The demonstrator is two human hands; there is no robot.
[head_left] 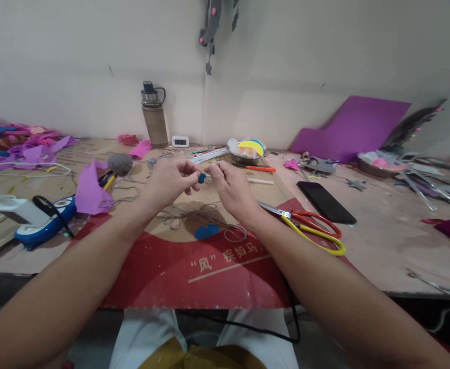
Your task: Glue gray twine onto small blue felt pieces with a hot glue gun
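My left hand (174,179) is closed above the cardboard, its fingertips pinching a small dark-blue felt piece (202,178). Close beside it, my right hand (233,188) is also closed, thumb against curled fingers. A thin pale strand seems to run between the two hands, but what my right fingers grip is too small to make out. Beneath them lie loops of grey yarn (177,218) and blue felt cutouts (206,231). Scissors (312,228) with red and yellow handles rest by my right forearm. A grey yarn ball (120,164) sits left of my left hand.
A red-printed cardboard sheet (194,287) covers the table's front. Left are a blue power strip (44,233) and purple felt (91,189); behind stands a bottle (155,120). A phone (326,201) and purple sheet (358,128) are right. A bowl (245,158) is at the back.
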